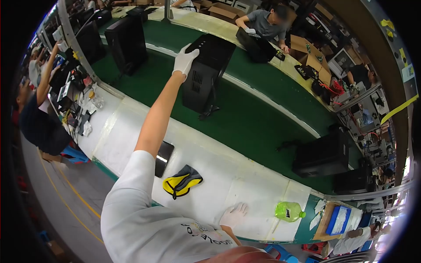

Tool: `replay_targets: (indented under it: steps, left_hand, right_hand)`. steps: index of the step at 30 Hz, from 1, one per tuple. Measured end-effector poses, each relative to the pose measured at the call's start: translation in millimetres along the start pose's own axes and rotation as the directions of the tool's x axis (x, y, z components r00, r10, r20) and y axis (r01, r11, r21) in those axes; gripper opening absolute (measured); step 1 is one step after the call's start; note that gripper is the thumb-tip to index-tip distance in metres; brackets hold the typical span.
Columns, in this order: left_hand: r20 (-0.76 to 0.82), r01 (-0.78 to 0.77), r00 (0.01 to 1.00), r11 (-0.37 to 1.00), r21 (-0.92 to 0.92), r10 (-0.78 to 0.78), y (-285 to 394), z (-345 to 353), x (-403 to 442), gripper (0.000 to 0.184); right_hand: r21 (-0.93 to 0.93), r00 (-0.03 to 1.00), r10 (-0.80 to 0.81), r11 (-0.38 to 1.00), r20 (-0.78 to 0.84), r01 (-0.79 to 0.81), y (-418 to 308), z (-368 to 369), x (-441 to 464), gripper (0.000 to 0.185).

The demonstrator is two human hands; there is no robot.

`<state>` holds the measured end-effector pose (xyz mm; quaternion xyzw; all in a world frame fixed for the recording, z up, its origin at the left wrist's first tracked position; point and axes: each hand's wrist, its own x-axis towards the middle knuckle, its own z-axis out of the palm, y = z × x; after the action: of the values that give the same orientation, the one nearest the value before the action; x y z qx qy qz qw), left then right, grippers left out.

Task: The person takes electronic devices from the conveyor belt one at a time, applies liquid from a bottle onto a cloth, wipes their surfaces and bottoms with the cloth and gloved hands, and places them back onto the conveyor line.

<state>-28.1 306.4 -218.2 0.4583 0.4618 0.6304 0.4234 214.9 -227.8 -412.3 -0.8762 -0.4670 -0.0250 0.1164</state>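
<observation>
My left hand (186, 60), in a white glove, reaches far forward and grips the top edge of a black computer case (206, 65). The case stands upright on the green conveyor belt (245, 131), its vented face towards me and a dark cable hanging beside it. My right hand (234, 215), also gloved, lies flat on the white worktable (228, 175) with its fingers apart, holding nothing. Between my arms lie a grey and yellow cloth pouch (183, 181) and a dark phone-like slab (163, 158), partly hidden by my left arm.
More black cases stand on the belt, at left (126, 44) and right (322, 151). A green plastic bottle (288, 211) lies near my right hand, with a blue tray (339, 220) beyond. Across the belt, a person (265, 26) handles a dark case; another person (41, 118) works at left.
</observation>
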Motion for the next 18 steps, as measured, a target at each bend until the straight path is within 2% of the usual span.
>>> replay_targets:
  steps: [4, 6, 8, 9, 10, 11, 12, 14, 15, 16, 17, 18]
  left_hand:
    - [-0.011, -0.008, 1.0, 0.996, -0.089, 0.007, 14.6, 0.0, -31.4, 0.058]
    - [-0.044, -0.089, 0.995, 0.992, -0.086, 0.086, 13.2, 0.4, -47.8, 0.058]
    - [-0.085, -0.157, 0.985, 0.985, -0.074, 0.15, 8.4, 1.9, -67.4, 0.055]
    - [-0.118, -0.166, 0.98, 0.985, -0.054, 0.158, 18.5, 4.0, -86.0, 0.06]
    - [-0.13, -0.172, 0.977, 0.985, -0.027, 0.167, 26.0, 4.9, -104.1, 0.06]
    - [-0.129, -0.197, 0.973, 0.98, -0.026, 0.192, 33.3, 5.0, -123.8, 0.06]
    - [-0.127, -0.222, 0.968, 0.975, -0.024, 0.217, 38.5, 5.5, -142.8, 0.06]
    - [-0.162, -0.177, 0.971, 0.984, 0.012, 0.176, 41.8, 9.0, -179.2, 0.061]
    - [-0.161, -0.214, 0.961, 0.974, 0.071, 0.223, 28.9, 9.1, -192.1, 0.063]
    - [-0.153, -0.3, 0.93, 0.929, 0.214, 0.335, 19.3, 7.5, -206.7, 0.072]
    - [-0.143, -0.31, 0.93, 0.932, 0.189, 0.338, 9.0, 10.1, -221.7, 0.078]
    - [-0.135, -0.317, 0.931, 0.934, 0.162, 0.339, 5.6, 12.8, -237.5, 0.084]
  right_hand:
    - [0.082, 0.999, 0.044, 0.996, 0.028, -0.046, 7.3, 19.3, 11.8, 0.038]
    - [0.236, 0.995, 0.097, 0.967, 0.019, -0.099, 9.2, 48.0, 36.3, 0.04]
    - [0.65, 0.983, 0.136, 0.737, 0.125, -0.185, -36.8, 30.2, 95.6, 0.042]
    - [0.763, 0.996, 0.015, 0.641, 0.092, -0.08, -63.9, 13.8, 130.9, 0.043]
    - [0.793, 0.999, -0.05, 0.608, 0.006, 0.025, -97.8, -12.8, 162.6, 0.043]
    - [0.925, 0.997, -0.071, 0.379, 0.02, 0.008, -129.2, -32.1, 192.9, 0.042]
    - [0.981, 0.986, -0.152, 0.189, 0.065, -0.036, -161.0, -60.5, 223.5, 0.047]
    - [0.996, 0.975, -0.221, -0.084, -0.024, 0.005, -209.5, -82.4, 267.3, 0.043]
    - [0.995, 0.944, -0.325, 0.06, -0.055, 0.079, -225.3, -101.8, 279.1, 0.053]
    - [0.998, 0.919, -0.393, 0.052, -0.019, 0.043, -239.8, -110.9, 289.8, 0.058]
    - [0.936, 0.961, -0.266, 0.351, 0.071, 0.028, -259.5, -128.8, 285.5, 0.062]
    - [0.787, 0.986, -0.115, 0.616, 0.12, -0.024, -274.0, -141.1, 277.0, 0.067]
